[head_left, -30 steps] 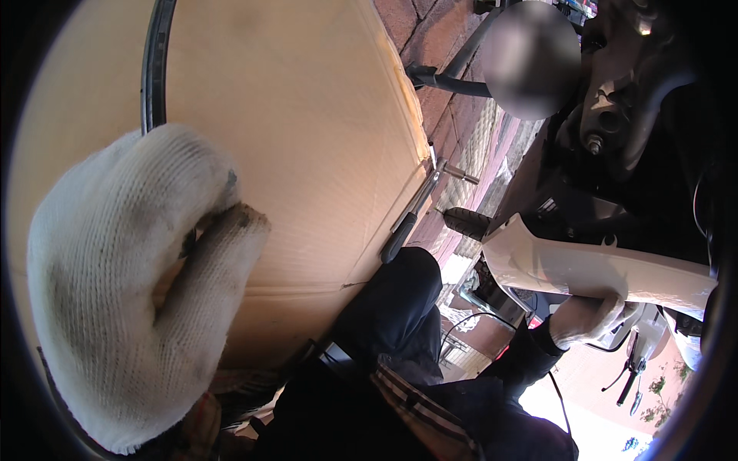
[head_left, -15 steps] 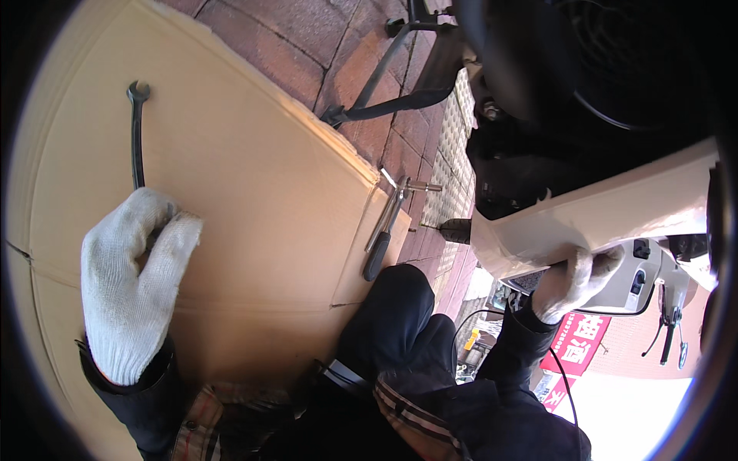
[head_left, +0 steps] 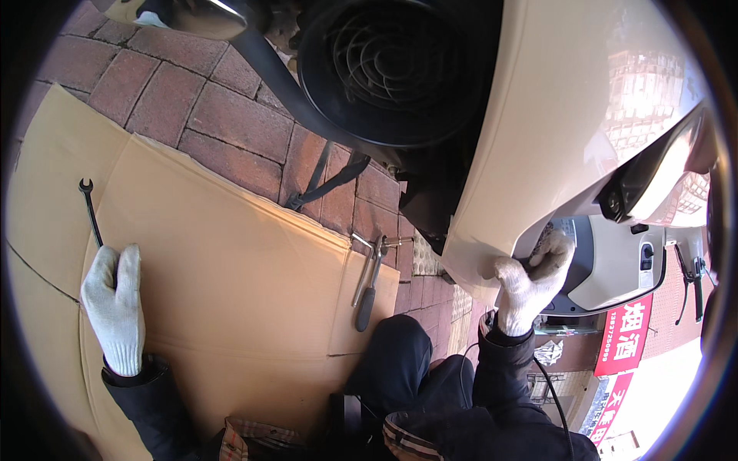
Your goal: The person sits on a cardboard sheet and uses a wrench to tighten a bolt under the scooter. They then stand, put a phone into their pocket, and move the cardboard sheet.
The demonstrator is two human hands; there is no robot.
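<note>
Well, the white-knit-gloved left hand [head_left: 114, 303] holds a dark open-ended metal wrench [head_left: 91, 213] that slack fingers could drop, matching right hand [head_left: 529, 296] half-curled

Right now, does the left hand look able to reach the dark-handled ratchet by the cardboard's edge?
Probably yes: nothing seems to stand between the left hand and the dark-handled ratchet across the cardboard sheet, though the hand grips an open-end wrench it might need to put down first.

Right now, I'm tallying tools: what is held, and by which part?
The left grip holds the wrench by its shank, below the open head; whether the right grip holds anything cannot be told.
</note>
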